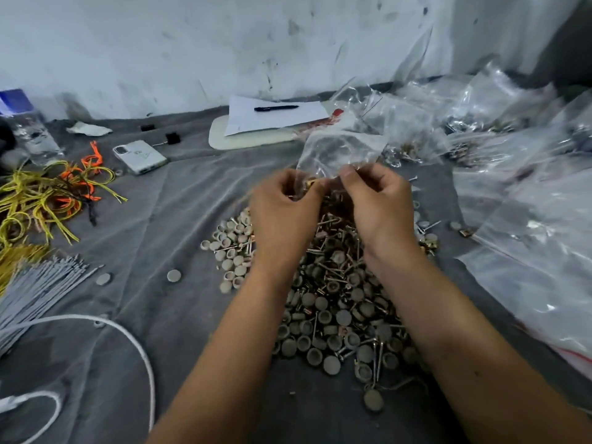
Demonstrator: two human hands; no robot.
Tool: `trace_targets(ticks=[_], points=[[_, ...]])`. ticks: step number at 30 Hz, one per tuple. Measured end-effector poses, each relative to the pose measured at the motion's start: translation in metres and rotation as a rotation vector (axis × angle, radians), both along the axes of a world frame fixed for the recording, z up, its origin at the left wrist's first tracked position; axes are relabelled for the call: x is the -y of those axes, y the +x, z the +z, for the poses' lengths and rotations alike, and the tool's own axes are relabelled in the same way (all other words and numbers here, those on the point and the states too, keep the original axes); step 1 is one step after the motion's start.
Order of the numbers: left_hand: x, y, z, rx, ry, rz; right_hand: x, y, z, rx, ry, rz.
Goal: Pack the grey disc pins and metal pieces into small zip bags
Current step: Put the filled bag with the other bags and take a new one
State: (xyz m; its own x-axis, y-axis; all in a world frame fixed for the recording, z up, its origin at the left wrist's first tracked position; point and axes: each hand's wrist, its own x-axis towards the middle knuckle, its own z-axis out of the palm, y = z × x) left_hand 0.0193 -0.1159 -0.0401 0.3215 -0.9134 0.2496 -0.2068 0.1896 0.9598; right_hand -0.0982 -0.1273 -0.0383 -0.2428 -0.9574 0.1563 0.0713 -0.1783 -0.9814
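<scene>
- Above the heap of grey disc pins [333, 315] on the grey cloth [166, 219], I hold a small zip bag [339, 152] up with both hands.
- My left hand [283, 208] pinches one side of the bag's mouth, with a brass-coloured metal piece [310, 183] at its fingertips.
- My right hand [379, 200] pinches the other side, fingers curled on the plastic.
- Both grips are closed on the bag; neither is free.
- To do this well, I judge I should keep the mouth spread and steady, so the piece drops inside and not back onto the heap.
- More clear bags [512, 187] lie to my right.

no legible text, paper seemingly blank
</scene>
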Motion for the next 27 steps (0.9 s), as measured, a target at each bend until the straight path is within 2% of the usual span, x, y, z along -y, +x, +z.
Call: trace_targets(ticks=[3, 6, 8, 10, 13, 15, 17, 18, 20, 23, 27], points=[[0.037, -0.036, 0.004, 0.078, 0.031, 0.070, 0.027, -0.033, 0.012, 0.020, 0.076, -0.069], [0.074, -0.067, 0.008, 0.045, 0.091, -0.079, 0.059, -0.072, 0.025, 0.090, 0.129, -0.045], [0.095, -0.082, 0.015, 0.102, 0.101, -0.173, 0.084, -0.094, 0.035, 0.110, 0.166, -0.059], [0.112, -0.092, 0.025, 0.228, 0.057, -0.201, 0.110, -0.110, 0.044, 0.114, 0.158, -0.069], [0.127, -0.101, 0.030, 0.514, 0.041, -0.209, 0.144, -0.128, 0.047, 0.151, 0.188, -0.087], [0.128, -0.105, 0.024, 0.739, 0.121, -0.281, 0.158, -0.135, 0.039, 0.029, 0.273, -0.156], [0.125, -0.110, 0.013, 0.927, 0.189, -0.379, 0.162, -0.138, 0.028, -0.254, 0.356, -0.305], [0.124, -0.111, 0.008, 0.999, 0.204, -0.408, 0.161, -0.140, 0.024, -0.371, 0.366, -0.380], [0.122, -0.113, 0.001, 1.100, 0.184, -0.394, 0.157, -0.139, 0.016, -0.469, 0.328, -0.430], [0.121, -0.113, 0.001, 1.126, 0.145, -0.282, 0.149, -0.136, 0.003, -0.521, 0.242, -0.388], [0.116, -0.103, 0.016, 0.916, 0.131, -0.250, 0.135, -0.128, 0.001, -0.481, 0.162, -0.354]])
